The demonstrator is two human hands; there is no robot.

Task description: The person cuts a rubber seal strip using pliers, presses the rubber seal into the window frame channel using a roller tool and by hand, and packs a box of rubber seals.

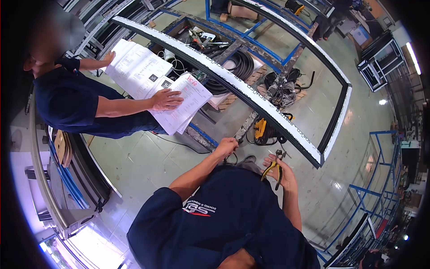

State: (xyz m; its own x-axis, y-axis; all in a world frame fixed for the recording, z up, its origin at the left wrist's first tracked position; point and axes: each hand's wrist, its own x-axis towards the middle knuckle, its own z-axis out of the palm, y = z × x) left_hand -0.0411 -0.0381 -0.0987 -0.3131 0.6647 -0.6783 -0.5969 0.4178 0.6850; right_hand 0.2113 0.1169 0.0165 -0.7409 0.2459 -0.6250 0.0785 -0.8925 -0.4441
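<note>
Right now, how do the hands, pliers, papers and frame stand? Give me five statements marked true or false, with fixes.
1. The right hand holds the pliers. True.
2. The pliers have red handles. False: the handles are yellow and black.
3. The papers are marked in red. True.
4. The left hand lies on the papers. False: the left hand is apart from them; a co-worker's hand rests there.
5. The frame carries printed lettering. True.

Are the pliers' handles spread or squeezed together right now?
Spread: the pliers in the right hand show a gap between their handle ends. Jaws: too small to tell.
</note>
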